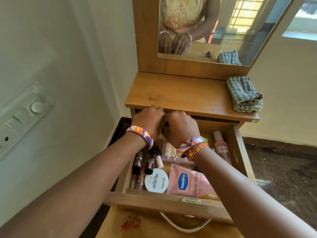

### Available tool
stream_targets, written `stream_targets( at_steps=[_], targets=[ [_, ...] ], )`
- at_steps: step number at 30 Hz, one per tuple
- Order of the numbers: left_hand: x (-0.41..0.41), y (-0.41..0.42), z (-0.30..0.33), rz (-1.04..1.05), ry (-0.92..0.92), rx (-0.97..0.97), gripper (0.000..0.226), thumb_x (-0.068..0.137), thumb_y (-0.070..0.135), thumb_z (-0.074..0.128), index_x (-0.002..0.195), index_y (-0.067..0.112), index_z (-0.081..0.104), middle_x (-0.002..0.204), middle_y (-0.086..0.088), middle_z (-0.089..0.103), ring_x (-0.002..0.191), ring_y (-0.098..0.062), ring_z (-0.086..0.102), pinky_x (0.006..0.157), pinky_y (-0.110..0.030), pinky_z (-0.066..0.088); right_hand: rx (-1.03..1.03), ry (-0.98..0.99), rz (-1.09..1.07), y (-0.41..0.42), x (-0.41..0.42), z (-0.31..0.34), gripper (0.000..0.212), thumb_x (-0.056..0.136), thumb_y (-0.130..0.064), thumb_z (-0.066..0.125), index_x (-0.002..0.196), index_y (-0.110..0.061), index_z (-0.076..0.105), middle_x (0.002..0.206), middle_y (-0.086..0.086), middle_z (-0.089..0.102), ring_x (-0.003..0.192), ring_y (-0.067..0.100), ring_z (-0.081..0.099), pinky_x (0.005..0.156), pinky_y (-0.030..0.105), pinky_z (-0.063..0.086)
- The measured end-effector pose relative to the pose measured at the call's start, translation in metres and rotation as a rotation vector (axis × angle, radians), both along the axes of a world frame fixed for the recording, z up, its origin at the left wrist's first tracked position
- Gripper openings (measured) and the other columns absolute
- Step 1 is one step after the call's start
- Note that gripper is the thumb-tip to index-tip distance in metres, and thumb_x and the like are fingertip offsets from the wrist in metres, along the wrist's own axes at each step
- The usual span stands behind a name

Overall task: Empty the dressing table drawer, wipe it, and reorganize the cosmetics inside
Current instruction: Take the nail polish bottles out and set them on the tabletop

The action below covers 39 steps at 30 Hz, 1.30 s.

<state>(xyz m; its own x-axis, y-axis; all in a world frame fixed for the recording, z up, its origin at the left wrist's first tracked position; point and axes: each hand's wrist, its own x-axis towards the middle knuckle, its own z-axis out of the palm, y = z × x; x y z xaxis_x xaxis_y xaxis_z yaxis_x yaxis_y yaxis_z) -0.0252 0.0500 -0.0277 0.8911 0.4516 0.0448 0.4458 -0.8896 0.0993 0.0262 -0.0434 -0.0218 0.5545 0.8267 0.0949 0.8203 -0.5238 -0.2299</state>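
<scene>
Drawer [171,201] is pulled out under the table [180,93] top, still full. Your left hand [147,121] and right hand [180,127] sit knuckles-up, touching each other, at the drawer's back edge just under the table's front lip. Fingers on both are curled down and in; what they hold, if anything, is hidden, so can't tell. Patterned bangles on both wrists, red-yellow thread on the right.

Under your right wrist: clear plastic box [169,152] with small white items. Back right corner: pink bottle [220,145] with white cap, lying along the right wall. Front edge: white round Zudio nail polish wipes tub [156,181], touching the pink Vaseline Gluta-Hya sachet [188,182] beside it. Left wall: a cluster of dark tubes and small bottles [142,164].

Folded checked cloth [245,93] sits on the table's back right corner. Mirror [214,23] stands above the table's back edge.
</scene>
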Motion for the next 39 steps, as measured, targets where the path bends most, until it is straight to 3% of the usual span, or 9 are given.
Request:
stream_targets(
  at_steps=[4,8,14,18,20,25,29,34,39],
  targets=[
    [-0.001,0.007,0.041,-0.013,-0.137,-0.125,0.023,0.086,0.006,0.053,0.108,0.011,0.058,0.11,-0.011,0.062,0.1,-0.032,0.06,0.077,-0.037,0.048,0.179,0.15,-0.088,0.003,0.019,0.046,0.014,0.079,-0.018,0.068,0.092,-0.019,0.071,0.088,0.002,0.067,0.082,0.021,0.064,0.067,0.022,0.046],
    [0.005,0.027,0.072,0.007,-0.297,-0.264,0.019,0.089,0.008,0.055,0.107,0.008,0.061,0.107,-0.012,0.064,0.1,-0.028,0.06,0.081,-0.032,0.046,0.38,0.259,-0.133,0.014,0.042,0.077,0.01,0.076,-0.016,0.071,0.084,-0.021,0.068,0.071,-0.012,0.056,0.064,0.001,0.053,0.051,0.003,0.041],
    [0.024,0.057,0.06,0.113,-0.383,-0.329,0.022,0.087,0.01,0.062,0.109,0.006,0.062,0.11,-0.015,0.065,0.103,-0.027,0.061,0.079,-0.024,0.042,0.452,0.253,-0.174,0.043,0.063,0.067,0.013,0.074,-0.013,0.073,0.087,-0.014,0.071,0.083,-0.003,0.063,0.077,0.01,0.059,0.065,0.015,0.048],
    [0.03,0.065,0.048,0.15,-0.407,-0.358,0.025,0.087,0.009,0.063,0.111,0.005,0.063,0.112,-0.015,0.065,0.106,-0.028,0.061,0.08,-0.023,0.041,0.467,0.276,-0.166,0.054,0.068,0.057,0.019,0.076,-0.013,0.071,0.095,-0.014,0.071,0.095,0.002,0.068,0.079,0.01,0.058,0.059,0.007,0.041],
    [0.032,0.066,0.045,0.157,-0.413,-0.376,0.028,0.087,0.01,0.063,0.114,0.006,0.062,0.114,-0.014,0.065,0.106,-0.027,0.061,0.08,-0.022,0.04,0.448,0.3,-0.155,0.056,0.069,0.058,0.029,0.076,-0.011,0.071,0.105,-0.013,0.068,0.101,0.003,0.067,0.081,0.009,0.056,0.06,0.007,0.041],
    [0.028,0.067,0.031,0.142,-0.394,-0.434,0.047,0.079,0.014,0.072,0.122,0.009,0.056,0.121,-0.01,0.06,0.107,-0.026,0.06,0.085,-0.026,0.045,0.185,0.402,-0.227,0.049,0.07,0.038,0.071,0.07,-0.021,0.08,0.132,-0.013,0.047,0.126,0.005,0.056,0.114,0.021,0.054,0.09,0.03,0.046],
    [0.031,0.073,0.018,0.192,-0.405,-0.414,0.05,0.08,0.014,0.071,0.127,0.011,0.054,0.123,-0.011,0.061,0.11,-0.027,0.059,0.091,-0.031,0.047,0.18,0.433,-0.25,0.059,0.073,0.018,0.045,0.077,-0.018,0.075,0.119,-0.01,0.059,0.115,0.007,0.062,0.093,0.015,0.055,0.071,0.02,0.045],
    [0.05,0.093,0.016,0.258,-0.471,-0.391,0.047,0.086,0.012,0.064,0.132,0.011,0.051,0.127,-0.013,0.06,0.115,-0.029,0.058,0.096,-0.033,0.046,0.282,0.454,-0.314,0.093,0.087,0.011,0.04,0.081,-0.016,0.072,0.119,-0.01,0.061,0.115,0.007,0.064,0.106,0.021,0.06,0.087,0.029,0.049],
    [0.075,0.117,0.008,0.357,-0.568,-0.428,0.041,0.088,0.011,0.064,0.126,0.009,0.051,0.12,-0.015,0.061,0.108,-0.03,0.061,0.092,-0.032,0.049,0.421,0.499,-0.356,0.121,0.098,0.002,0.033,0.084,-0.011,0.068,0.116,-0.009,0.063,0.111,0.008,0.067,0.104,0.022,0.062,0.087,0.029,0.049]
  ],
)
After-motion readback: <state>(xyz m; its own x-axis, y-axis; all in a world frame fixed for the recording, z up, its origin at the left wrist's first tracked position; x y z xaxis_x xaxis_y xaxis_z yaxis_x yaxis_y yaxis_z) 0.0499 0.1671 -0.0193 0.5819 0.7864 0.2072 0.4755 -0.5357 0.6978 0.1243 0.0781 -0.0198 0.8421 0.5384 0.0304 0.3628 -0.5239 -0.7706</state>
